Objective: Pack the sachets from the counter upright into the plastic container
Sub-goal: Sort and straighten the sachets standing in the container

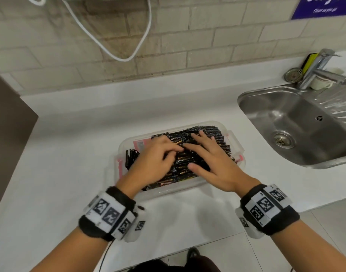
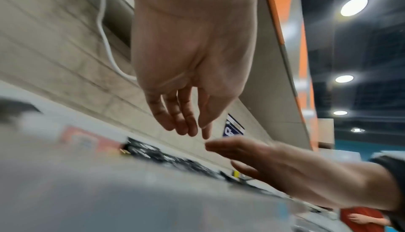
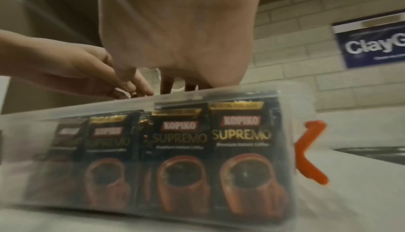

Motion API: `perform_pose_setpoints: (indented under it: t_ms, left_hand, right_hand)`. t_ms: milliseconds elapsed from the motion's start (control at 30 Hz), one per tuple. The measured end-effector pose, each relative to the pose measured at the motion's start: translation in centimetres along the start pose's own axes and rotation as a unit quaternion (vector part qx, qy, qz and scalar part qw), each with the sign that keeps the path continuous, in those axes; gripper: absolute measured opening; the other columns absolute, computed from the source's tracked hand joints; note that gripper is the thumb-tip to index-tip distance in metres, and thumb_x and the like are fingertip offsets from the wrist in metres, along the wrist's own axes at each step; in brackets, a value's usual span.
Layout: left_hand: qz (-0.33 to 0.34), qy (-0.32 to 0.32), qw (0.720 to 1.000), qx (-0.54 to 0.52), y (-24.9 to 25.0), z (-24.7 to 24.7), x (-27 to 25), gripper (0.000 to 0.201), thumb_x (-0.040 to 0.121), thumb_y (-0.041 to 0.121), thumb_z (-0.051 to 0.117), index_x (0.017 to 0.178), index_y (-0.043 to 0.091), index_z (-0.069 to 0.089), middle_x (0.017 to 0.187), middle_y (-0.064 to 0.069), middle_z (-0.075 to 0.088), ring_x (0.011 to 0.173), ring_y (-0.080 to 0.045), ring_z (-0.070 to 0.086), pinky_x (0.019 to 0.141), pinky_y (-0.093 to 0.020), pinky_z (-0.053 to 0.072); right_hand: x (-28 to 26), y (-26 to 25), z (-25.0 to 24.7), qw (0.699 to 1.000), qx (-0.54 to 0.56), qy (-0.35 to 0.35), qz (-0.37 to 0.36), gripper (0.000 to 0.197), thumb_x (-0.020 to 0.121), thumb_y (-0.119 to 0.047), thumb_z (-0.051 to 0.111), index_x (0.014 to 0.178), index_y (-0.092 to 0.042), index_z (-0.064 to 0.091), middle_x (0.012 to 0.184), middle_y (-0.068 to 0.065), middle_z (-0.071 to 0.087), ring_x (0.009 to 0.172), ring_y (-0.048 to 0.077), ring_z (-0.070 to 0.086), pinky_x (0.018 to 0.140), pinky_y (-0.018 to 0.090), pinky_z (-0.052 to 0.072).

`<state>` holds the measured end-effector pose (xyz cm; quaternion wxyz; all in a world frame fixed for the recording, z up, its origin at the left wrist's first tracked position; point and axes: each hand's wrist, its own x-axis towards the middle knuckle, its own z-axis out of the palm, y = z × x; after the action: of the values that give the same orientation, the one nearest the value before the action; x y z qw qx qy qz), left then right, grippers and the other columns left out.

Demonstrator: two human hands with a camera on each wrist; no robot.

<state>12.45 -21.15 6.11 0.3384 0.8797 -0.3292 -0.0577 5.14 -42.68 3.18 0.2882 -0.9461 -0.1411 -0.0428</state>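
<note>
I see the sachets (image 1: 189,152) standing in rows inside the plastic container (image 1: 239,146), mid-frame, directly under my left hand (image 1: 156,156) and right hand (image 1: 209,160), both flat, fingers relaxed, gripping nothing.

Black coffee sachets (image 1: 217,146) stand upright in packed rows, filling the clear plastic container (image 1: 127,143) on the white counter, left of the sink.

middle sachets (image 1: 188,160) under both hands; blue sign (image 1: 323,6) cropped at top
</note>
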Motion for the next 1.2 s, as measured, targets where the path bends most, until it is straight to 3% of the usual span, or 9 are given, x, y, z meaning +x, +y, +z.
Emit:
perform_pose_setpoints:
  t_ms: [100,267,467,600,767,967,1067,1200]
  left_hand:
    - [-0.042,0.010,0.996,0.076,-3.1,-3.2,-0.7,0.030,0.100,0.019,0.054,0.125,0.027,0.067,0.110,0.011,0.056,0.108,-0.010,0.048,0.098,-0.032,0.041]
    - [-0.043,-0.108,0.972,0.204,-5.5,-5.6,-1.5,0.033,0.098,0.033,0.059,0.130,0.026,0.063,0.124,0.005,0.060,0.117,-0.016,0.049,0.102,-0.038,0.039]
    - [-0.002,-0.189,0.935,0.300,-5.5,-3.2,-1.0,0.036,0.093,0.052,0.057,0.110,0.022,0.067,0.108,0.003,0.062,0.109,-0.020,0.051,0.100,-0.037,0.034]
    - [-0.034,-0.232,0.899,0.371,-5.8,-1.4,-0.5,0.054,0.088,0.062,0.059,0.117,0.017,0.063,0.118,-0.001,0.059,0.117,-0.023,0.045,0.109,-0.044,0.026]
    - [-0.050,-0.181,0.919,0.346,-5.9,-1.0,-0.2,0.048,0.083,0.046,0.073,0.120,0.020,0.058,0.119,0.002,0.059,0.114,-0.022,0.042,0.100,-0.042,0.028]
    - [-0.095,-0.087,0.946,0.299,-5.7,-1.5,0.2,0.022,0.084,0.025,0.073,0.105,0.021,0.065,0.101,0.004,0.062,0.102,-0.019,0.044,0.087,-0.036,0.024]
    - [-0.127,-0.047,0.965,0.226,-5.2,-2.1,0.5,0.021,0.084,0.020,0.072,0.097,0.028,0.058,0.092,0.007,0.063,0.098,-0.018,0.053,0.081,-0.034,0.020]
    - [-0.172,-0.030,0.977,0.126,-4.9,-3.4,0.9,0.029,0.080,0.017,0.075,0.102,0.024,0.057,0.094,0.007,0.058,0.092,-0.017,0.055,0.079,-0.030,0.032]
  right_hand:
    - [1.1,-0.9,0.9,0.991,-0.111,-0.069,-0.018,0.073,0.093,-0.076,0.029,0.158,-0.043,0.018,0.169,-0.001,0.000,0.154,0.016,-0.018,0.124,0.048,-0.010]
    - [3.3,-1.8,2.4,0.968,-0.209,-0.139,-0.019,0.084,0.082,-0.090,0.020,0.155,-0.053,-0.003,0.166,0.000,-0.021,0.150,0.023,-0.029,0.120,0.058,-0.015]
    - [5.0,-1.7,3.2,0.957,-0.219,-0.188,0.013,0.085,0.076,-0.093,0.015,0.150,-0.059,-0.011,0.163,0.001,-0.029,0.148,0.024,-0.032,0.119,0.061,-0.014]
    - [5.1,-1.4,3.4,0.954,-0.225,-0.197,0.029,0.075,0.084,-0.086,0.013,0.150,-0.060,-0.009,0.164,-0.002,-0.025,0.150,0.022,-0.028,0.121,0.058,-0.013]
    - [4.9,-1.6,3.5,0.960,-0.214,-0.175,0.030,0.074,0.084,-0.086,0.014,0.151,-0.059,-0.002,0.165,-0.004,-0.020,0.152,0.020,-0.024,0.121,0.055,-0.013]
    - [4.8,-1.4,3.6,0.965,-0.205,-0.159,0.032,0.077,0.083,-0.086,0.014,0.153,-0.057,0.004,0.167,-0.004,-0.017,0.152,0.018,-0.021,0.122,0.054,-0.012]
    - [4.7,-1.3,3.7,0.966,-0.203,-0.156,0.030,0.078,0.082,-0.087,0.013,0.153,-0.056,0.005,0.167,-0.004,-0.016,0.152,0.018,-0.021,0.122,0.053,-0.013]
    - [4.7,-1.3,3.7,0.969,-0.193,-0.152,0.031,0.079,0.081,-0.089,0.013,0.153,-0.057,0.006,0.167,-0.005,-0.013,0.153,0.017,-0.020,0.122,0.054,-0.012]
